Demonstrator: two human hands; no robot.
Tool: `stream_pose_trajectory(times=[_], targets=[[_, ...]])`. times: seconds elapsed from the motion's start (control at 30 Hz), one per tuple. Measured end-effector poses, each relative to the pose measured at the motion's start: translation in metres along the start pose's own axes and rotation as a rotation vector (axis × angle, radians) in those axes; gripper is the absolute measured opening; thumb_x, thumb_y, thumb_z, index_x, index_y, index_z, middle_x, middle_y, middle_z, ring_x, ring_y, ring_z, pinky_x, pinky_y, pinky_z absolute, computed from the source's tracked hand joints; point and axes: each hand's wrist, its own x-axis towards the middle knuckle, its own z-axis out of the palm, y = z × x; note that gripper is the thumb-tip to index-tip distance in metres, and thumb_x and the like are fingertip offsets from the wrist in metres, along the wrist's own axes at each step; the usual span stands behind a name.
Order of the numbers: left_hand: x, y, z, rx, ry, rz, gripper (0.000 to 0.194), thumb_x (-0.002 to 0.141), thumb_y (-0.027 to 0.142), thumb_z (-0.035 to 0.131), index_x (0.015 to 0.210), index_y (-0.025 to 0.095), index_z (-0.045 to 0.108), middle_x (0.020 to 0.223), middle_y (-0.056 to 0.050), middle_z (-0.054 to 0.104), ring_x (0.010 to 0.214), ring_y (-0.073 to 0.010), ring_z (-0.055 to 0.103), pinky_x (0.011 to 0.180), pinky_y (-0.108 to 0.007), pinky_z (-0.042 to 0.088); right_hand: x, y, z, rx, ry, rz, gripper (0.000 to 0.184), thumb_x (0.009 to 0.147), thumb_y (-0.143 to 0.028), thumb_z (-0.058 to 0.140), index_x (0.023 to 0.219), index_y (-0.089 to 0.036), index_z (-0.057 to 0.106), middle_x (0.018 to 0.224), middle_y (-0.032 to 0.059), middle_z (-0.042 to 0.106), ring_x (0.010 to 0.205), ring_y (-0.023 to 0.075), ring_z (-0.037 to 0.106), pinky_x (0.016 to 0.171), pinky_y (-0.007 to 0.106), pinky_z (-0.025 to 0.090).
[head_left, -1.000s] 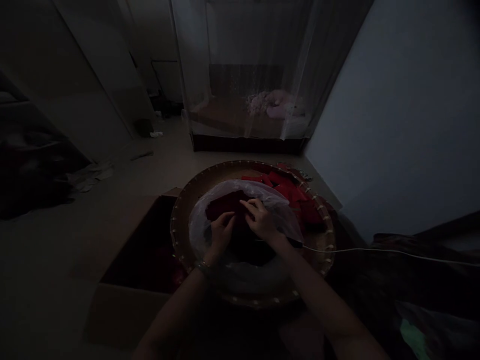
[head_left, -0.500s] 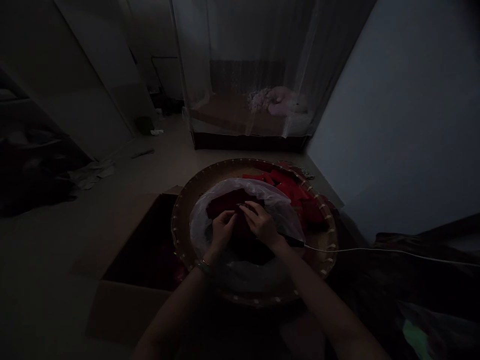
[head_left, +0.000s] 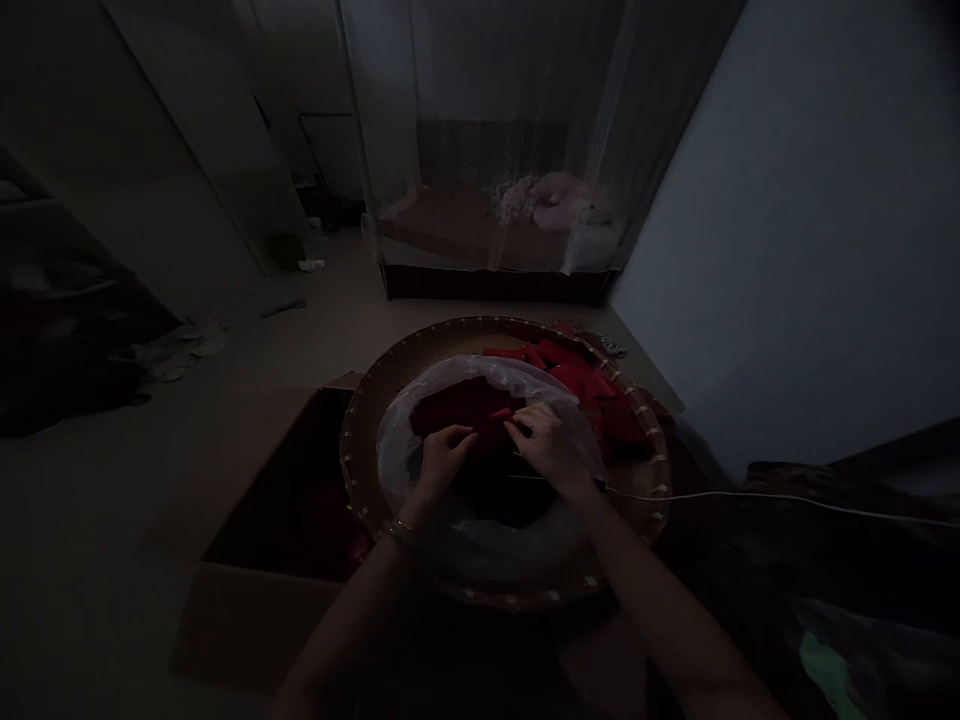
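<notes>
The picture is very dark. A crumpled translucent plastic bag (head_left: 397,440) lies with its mouth spread, dark red material (head_left: 457,400) inside it. Over the bag, my left hand (head_left: 444,460) has thumb and forefinger pinched together; what is between them is too dark to make out. To its right, my right hand (head_left: 544,440) is closed, a small brighter red piece (head_left: 501,413) at its fingertips. A thin rod (head_left: 525,477) shows below this hand, and a white cord (head_left: 720,498) runs off to the right from near the wrist.
A round woven bamboo tray (head_left: 360,400) bears the bag and a heap of red pieces (head_left: 574,375). An open cardboard box (head_left: 255,610) stands at the left. Beyond are a netted bed (head_left: 450,220) and a pale wall (head_left: 810,220) at the right.
My right hand has moved a little right, away from the left hand, and the small red piece now shows at its fingertips. The left hand has barely moved.
</notes>
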Motion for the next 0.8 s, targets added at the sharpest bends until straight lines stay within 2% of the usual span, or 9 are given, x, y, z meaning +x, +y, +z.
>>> stream_pose_trajectory(times=[0.13,0.23,0.33,0.47,0.57,0.63,0.8], targets=[[-0.003,-0.002,-0.002,0.037,-0.03,0.025,0.014,0.072,0.028,0.065,0.081,0.017,0.071,0.078,-0.003,0.072,0.071,-0.0168,0.065,0.066,-0.026,0.049,-0.008,0.005,0.003,0.049,-0.021,0.076,0.008,0.077,-0.023,0.062,0.076,-0.018,0.067,0.07,0.0057,0.063,0.075,0.0196,0.058,0.069,0.031,0.048],[-0.006,-0.002,-0.005,0.033,-0.049,0.023,0.015,0.072,0.028,0.065,0.08,0.018,0.071,0.078,-0.003,0.072,0.072,-0.0171,0.065,0.067,-0.025,0.049,-0.012,0.005,0.006,0.129,0.004,0.186,0.009,0.076,-0.025,0.061,0.073,-0.018,0.067,0.071,0.0054,0.064,0.072,0.0187,0.06,0.068,0.031,0.048],[-0.008,0.0,-0.011,-0.005,-0.082,-0.028,0.015,0.07,0.027,0.064,0.08,0.018,0.071,0.072,-0.002,0.071,0.063,-0.0163,0.063,0.057,-0.024,0.048,-0.014,0.004,0.006,0.264,-0.012,0.31,0.012,0.075,-0.026,0.059,0.078,-0.017,0.066,0.077,0.0056,0.066,0.074,0.0191,0.062,0.07,0.032,0.048],[-0.009,0.003,-0.017,-0.032,-0.141,-0.062,0.014,0.069,0.027,0.063,0.076,0.017,0.071,0.061,0.0,0.068,0.051,-0.014,0.058,0.046,-0.021,0.043,-0.015,0.004,0.006,0.555,-0.209,0.445,0.022,0.075,-0.031,0.059,0.09,-0.017,0.067,0.08,0.0041,0.069,0.07,0.0183,0.063,0.065,0.03,0.049],[-0.01,0.004,-0.019,-0.006,-0.162,-0.01,0.015,0.069,0.029,0.063,0.075,0.018,0.071,0.062,0.0,0.068,0.053,-0.0138,0.059,0.047,-0.021,0.044,-0.017,0.007,0.009,0.709,-0.407,0.536,0.032,0.069,-0.036,0.067,0.093,-0.015,0.068,0.078,0.0033,0.069,0.065,0.0162,0.061,0.061,0.029,0.051],[-0.012,0.004,-0.02,0.009,-0.192,0.024,0.016,0.069,0.03,0.064,0.078,0.018,0.071,0.066,0.0,0.07,0.057,-0.0146,0.061,0.051,-0.021,0.046,-0.018,0.009,0.013,0.79,-0.47,0.586,0.034,0.068,-0.039,0.068,0.092,-0.015,0.067,0.08,0.003,0.068,0.066,0.0146,0.061,0.059,0.028,0.052],[-0.013,-0.003,-0.025,0.07,-0.159,0.06,0.02,0.067,0.028,0.068,0.084,0.018,0.071,0.073,-0.002,0.071,0.063,-0.0165,0.063,0.056,-0.024,0.048,-0.021,0.011,0.015,1.007,-0.379,0.61,0.037,0.072,-0.044,0.062,0.098,-0.019,0.06,0.095,0.003,0.065,0.08,0.0149,0.062,0.056,0.024,0.054]])
